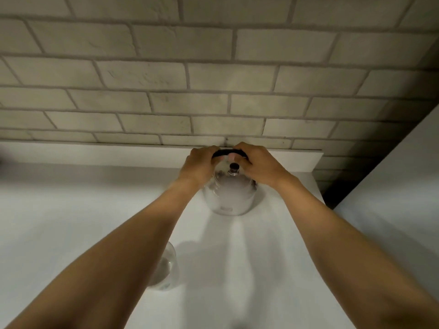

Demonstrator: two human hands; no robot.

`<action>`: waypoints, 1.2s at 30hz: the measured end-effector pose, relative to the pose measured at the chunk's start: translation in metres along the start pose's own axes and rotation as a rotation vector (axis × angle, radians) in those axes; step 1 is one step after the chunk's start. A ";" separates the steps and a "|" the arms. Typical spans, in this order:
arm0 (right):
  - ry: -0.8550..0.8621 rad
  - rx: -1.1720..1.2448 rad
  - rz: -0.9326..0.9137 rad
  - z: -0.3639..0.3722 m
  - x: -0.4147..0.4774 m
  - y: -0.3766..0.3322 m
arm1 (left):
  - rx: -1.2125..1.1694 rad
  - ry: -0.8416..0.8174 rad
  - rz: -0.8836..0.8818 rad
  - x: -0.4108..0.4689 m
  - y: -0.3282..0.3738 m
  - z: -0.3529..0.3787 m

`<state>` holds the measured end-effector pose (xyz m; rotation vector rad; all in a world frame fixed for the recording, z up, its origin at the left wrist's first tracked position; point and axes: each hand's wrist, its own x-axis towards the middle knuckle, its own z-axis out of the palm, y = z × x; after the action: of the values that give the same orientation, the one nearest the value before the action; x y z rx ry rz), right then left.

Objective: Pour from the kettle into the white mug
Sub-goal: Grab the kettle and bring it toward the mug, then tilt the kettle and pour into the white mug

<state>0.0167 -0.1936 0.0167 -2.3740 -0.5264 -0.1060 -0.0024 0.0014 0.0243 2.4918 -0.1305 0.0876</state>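
A pale brick wall (213,79) fills the upper half of the view, its courses running across behind everything else. Below it spreads a white counter (71,210), with a low white ledge (95,154) along its back edge where it meets the bricks. A plain white panel (392,186) rises at the right, leaving a dark, shadowed corner between it and the wall. Two bare forearms reach forward from the bottom corners and converge toward the back of the counter. There stands the glass kettle (231,195), a rounded clear vessel, upright on the counter just in front of the ledge, right of the middle. Its body shows below and between the two wrists, and it casts soft shadows forward. Nearer the person, a smaller drinking glass (167,267) stands on the counter, partly hidden behind the left forearm and well apart from the kettle. The left hand (199,163) grasps the left end of the kettle's black handle (225,152), fingers curled over the top. The right hand (257,163) grips the right end the same way, so the two hands sit side by side above the vessel with only a short stretch of handle bare between them. Just below that gap, between the hands, sits the lid's small dark knob (234,168).
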 end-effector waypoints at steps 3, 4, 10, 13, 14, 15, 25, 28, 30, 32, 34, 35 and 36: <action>0.062 0.017 -0.013 -0.017 -0.015 -0.020 | -0.012 0.026 0.040 -0.018 0.013 -0.017; 0.079 0.025 -0.018 -0.023 -0.021 -0.029 | -0.025 0.042 0.056 -0.027 0.018 -0.023; 0.162 0.005 -0.054 -0.043 -0.067 -0.074 | -0.135 0.298 0.150 -0.108 0.034 -0.042; 0.188 -0.053 -0.036 -0.042 -0.091 -0.085 | -0.076 0.296 0.226 -0.161 0.030 -0.029; 0.191 -0.067 -0.031 -0.041 -0.099 -0.089 | -0.049 0.258 0.248 -0.177 0.028 -0.022; 0.189 -0.074 -0.030 -0.038 -0.107 -0.093 | -0.016 0.224 0.265 -0.193 0.025 -0.015; 0.085 -0.100 -0.019 -0.024 -0.164 -0.127 | 0.122 0.027 0.215 -0.255 0.016 0.017; 0.056 -0.140 -0.036 -0.022 -0.173 -0.135 | 0.018 -0.033 0.201 -0.264 0.015 0.017; 0.042 -0.153 -0.048 -0.022 -0.177 -0.140 | -0.057 -0.033 0.194 -0.270 0.015 0.017; 0.039 -0.159 -0.071 -0.024 -0.179 -0.147 | -0.104 -0.009 0.185 -0.276 0.016 0.017; 0.039 -0.164 -0.100 -0.027 -0.179 -0.155 | -0.134 0.017 0.174 -0.281 0.018 0.015; 0.035 -0.173 -0.118 -0.029 -0.178 -0.160 | -0.150 0.027 0.167 -0.282 0.019 0.014; 0.029 -0.188 -0.139 -0.031 -0.176 -0.165 | -0.168 0.039 0.160 -0.284 0.020 0.012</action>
<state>-0.2084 -0.1623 0.1039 -2.5119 -0.6943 -0.2621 -0.2860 -0.0011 -0.0004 2.3079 -0.3085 0.1842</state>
